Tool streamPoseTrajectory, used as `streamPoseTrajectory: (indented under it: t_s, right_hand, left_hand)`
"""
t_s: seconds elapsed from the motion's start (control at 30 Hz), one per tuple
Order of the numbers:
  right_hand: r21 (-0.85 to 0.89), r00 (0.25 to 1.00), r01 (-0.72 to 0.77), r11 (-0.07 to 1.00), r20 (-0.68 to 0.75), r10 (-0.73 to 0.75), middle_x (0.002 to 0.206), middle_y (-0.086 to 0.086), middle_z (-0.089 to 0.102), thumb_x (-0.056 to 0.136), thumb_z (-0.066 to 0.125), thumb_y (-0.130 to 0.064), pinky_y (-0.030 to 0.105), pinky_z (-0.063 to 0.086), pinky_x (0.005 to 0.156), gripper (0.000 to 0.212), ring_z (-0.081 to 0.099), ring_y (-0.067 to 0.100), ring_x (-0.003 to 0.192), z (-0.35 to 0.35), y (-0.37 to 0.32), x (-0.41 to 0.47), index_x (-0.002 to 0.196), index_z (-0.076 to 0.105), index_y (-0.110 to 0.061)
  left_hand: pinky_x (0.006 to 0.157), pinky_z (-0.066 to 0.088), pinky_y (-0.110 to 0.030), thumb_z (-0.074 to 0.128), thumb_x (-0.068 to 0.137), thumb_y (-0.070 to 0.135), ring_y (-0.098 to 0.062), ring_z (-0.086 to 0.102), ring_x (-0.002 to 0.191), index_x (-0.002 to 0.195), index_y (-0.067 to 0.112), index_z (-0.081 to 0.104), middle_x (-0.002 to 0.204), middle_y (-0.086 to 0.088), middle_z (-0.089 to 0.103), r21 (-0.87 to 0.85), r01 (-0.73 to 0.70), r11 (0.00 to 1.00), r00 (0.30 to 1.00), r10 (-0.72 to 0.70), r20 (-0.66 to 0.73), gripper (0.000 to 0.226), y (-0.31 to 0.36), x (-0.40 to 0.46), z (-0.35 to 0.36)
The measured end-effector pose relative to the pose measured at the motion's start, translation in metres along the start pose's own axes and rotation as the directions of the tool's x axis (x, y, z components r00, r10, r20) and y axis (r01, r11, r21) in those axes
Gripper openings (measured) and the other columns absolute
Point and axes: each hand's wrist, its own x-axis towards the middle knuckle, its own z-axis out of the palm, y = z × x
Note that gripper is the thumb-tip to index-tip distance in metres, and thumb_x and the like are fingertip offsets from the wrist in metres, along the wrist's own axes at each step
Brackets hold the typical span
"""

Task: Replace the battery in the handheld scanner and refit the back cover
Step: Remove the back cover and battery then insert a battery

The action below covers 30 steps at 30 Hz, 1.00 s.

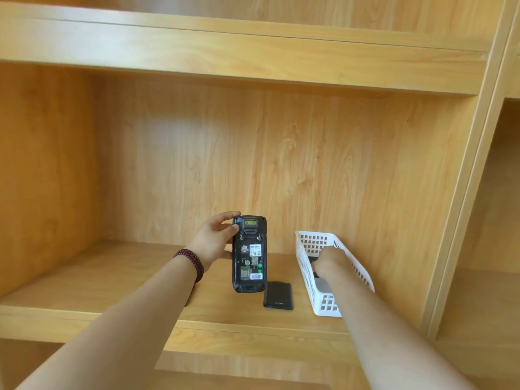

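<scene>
My left hand [215, 237] grips the top left edge of the black handheld scanner [249, 254], holding it upright on the shelf with its back toward me. The back cover is off, so the empty battery bay with its labels and circuitry shows. A flat black rectangular piece [278, 295], either a battery or the back cover, lies on the shelf just right of the scanner's foot. My right hand [330, 261] reaches down into the white plastic basket [309, 250], where something dark [313, 260] lies under the fingers. Its fingers are hidden, so its hold cannot be made out.
The wooden shelf board [112, 277] sits inside a shelving unit with a back wall, a left side wall and an upper board [253, 57] overhead. A vertical post [461, 206] stands right of the basket. A lower shelf opening lies below the front edge.
</scene>
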Motion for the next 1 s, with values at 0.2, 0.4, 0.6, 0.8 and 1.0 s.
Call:
streamPoseTrajectory:
  t_s: [0.2, 0.4, 0.6, 0.8, 1.0]
  right_hand:
    - [-0.012, 0.958, -0.22, 0.975, 0.188, 0.219, 0.069, -0.001, 0.051, 0.084, 0.064, -0.014, 0.019, 0.037, 0.055, 0.017, 0.05, 0.01, 0.065, -0.001, -0.004, 0.003, 0.073, 0.051, -0.012]
    - [-0.155, 0.953, -0.128, 0.98, 0.253, 0.164, 0.074, 0.0, 0.05, 0.086, 0.061, -0.013, 0.019, 0.042, 0.073, 0.016, 0.053, 0.013, 0.08, -0.002, -0.003, -0.001, 0.075, 0.05, -0.011]
    - [-0.023, 0.987, 0.157, 0.987, -0.042, -0.158, 0.085, 0.004, 0.054, 0.092, 0.05, -0.007, 0.028, 0.038, 0.06, 0.018, 0.052, 0.02, 0.071, -0.022, -0.009, 0.002, 0.106, 0.061, -0.007]
    - [0.473, 0.823, 0.568, 0.674, -0.342, -0.454, 0.079, 0.0, 0.064, 0.102, 0.041, -0.024, 0.021, 0.039, 0.053, 0.032, 0.06, 0.023, 0.066, -0.048, -0.045, -0.055, 0.108, 0.068, -0.009]
    - [0.845, 0.795, 0.133, 0.518, 0.222, -0.565, 0.121, 0.0, 0.068, 0.102, 0.042, -0.042, 0.049, 0.047, 0.104, 0.028, 0.064, 0.021, 0.114, -0.006, -0.067, -0.082, 0.115, 0.062, -0.027]
  left_hand:
    - [0.057, 0.06, -0.035, 0.05, 0.099, 0.009, -0.02, 0.069, 0.088, 0.126, 0.019, 0.056, 0.102, -0.01, 0.072, 0.002, 0.013, 1.0, 1.0, -0.013, -0.009, 0.029, 0.0, -0.003, 0.001]
    - [0.058, 0.06, -0.037, 0.051, 0.098, 0.009, -0.022, 0.07, 0.09, 0.126, 0.018, 0.056, 0.104, -0.011, 0.073, -0.006, 0.024, 1.0, 1.0, -0.024, -0.015, 0.03, -0.002, -0.003, 0.003]
    - [0.061, 0.061, -0.038, 0.051, 0.099, 0.01, -0.022, 0.07, 0.092, 0.125, 0.02, 0.057, 0.104, -0.009, 0.073, 0.009, 0.009, 1.0, 1.0, -0.009, -0.001, 0.029, 0.001, -0.002, 0.006]
    - [0.062, 0.061, -0.037, 0.05, 0.099, 0.01, -0.022, 0.068, 0.092, 0.127, 0.02, 0.056, 0.104, -0.009, 0.072, 0.018, -0.014, 1.0, 1.0, 0.013, 0.024, 0.03, 0.007, 0.0, 0.004]
    - [0.066, 0.061, -0.039, 0.049, 0.1, 0.011, -0.024, 0.068, 0.096, 0.129, 0.021, 0.056, 0.107, -0.009, 0.072, 0.007, -0.021, 1.0, 0.999, 0.021, 0.039, 0.031, 0.011, 0.001, -0.005]
